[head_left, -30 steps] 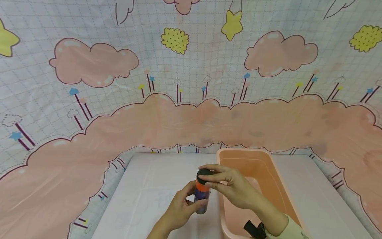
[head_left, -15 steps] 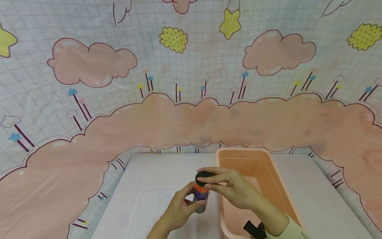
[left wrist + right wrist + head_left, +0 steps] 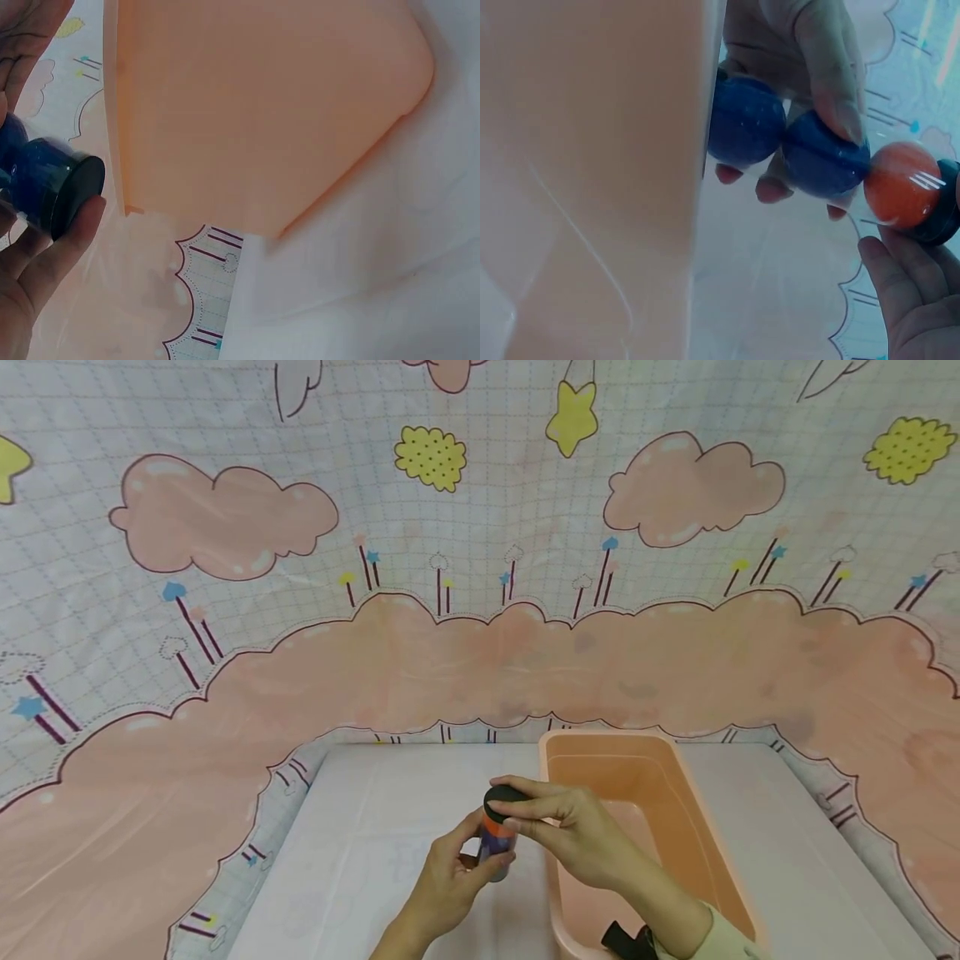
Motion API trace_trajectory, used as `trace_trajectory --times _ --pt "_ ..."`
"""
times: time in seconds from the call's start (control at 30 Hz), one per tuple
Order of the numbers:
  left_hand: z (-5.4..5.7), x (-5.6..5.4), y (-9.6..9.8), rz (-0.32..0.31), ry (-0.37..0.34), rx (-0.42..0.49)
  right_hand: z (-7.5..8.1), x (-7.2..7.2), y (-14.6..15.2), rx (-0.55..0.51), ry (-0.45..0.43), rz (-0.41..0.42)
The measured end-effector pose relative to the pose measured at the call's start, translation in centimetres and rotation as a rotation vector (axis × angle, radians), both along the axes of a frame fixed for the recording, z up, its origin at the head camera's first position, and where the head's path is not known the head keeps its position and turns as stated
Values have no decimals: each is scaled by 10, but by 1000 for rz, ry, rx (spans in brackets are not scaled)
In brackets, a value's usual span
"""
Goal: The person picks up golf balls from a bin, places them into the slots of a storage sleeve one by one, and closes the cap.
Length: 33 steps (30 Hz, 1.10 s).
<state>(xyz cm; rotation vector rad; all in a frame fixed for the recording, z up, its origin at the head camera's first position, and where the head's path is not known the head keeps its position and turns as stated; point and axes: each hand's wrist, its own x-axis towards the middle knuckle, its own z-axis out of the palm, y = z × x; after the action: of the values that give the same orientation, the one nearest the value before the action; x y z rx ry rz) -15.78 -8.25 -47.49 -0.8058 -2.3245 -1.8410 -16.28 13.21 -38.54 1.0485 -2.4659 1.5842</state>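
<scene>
In the head view a clear tube of balls (image 3: 496, 845) is held upright, tipped slightly, over the white table, just left of the orange bin. Two blue balls (image 3: 825, 154) and one orange ball (image 3: 901, 185) line up inside it, the orange one nearest the black lid (image 3: 505, 797). My left hand (image 3: 450, 872) grips the tube's lower body between thumb and fingers. From the right, my right hand (image 3: 577, 831) pinches the lid with thumb and fingertips. The tube's other end has a black base (image 3: 79, 195), which shows in the left wrist view.
The orange bin (image 3: 708, 827) stands at the right of the table (image 3: 352, 868), its near wall under my right forearm. A black cylindrical object (image 3: 621, 941) lies inside, partly hidden by the sleeve. Behind the table hangs a cloud-patterned sheet (image 3: 480, 668).
Both hands and the tube have shifted a little to the left and up, with the tube still held at body and lid. The head view itself has moved slightly.
</scene>
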Motion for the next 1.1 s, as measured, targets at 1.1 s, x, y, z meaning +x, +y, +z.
trace_trajectory --times 1.1 --pt "21 4 3 174 152 75 17 19 -33 -114 89 -172"
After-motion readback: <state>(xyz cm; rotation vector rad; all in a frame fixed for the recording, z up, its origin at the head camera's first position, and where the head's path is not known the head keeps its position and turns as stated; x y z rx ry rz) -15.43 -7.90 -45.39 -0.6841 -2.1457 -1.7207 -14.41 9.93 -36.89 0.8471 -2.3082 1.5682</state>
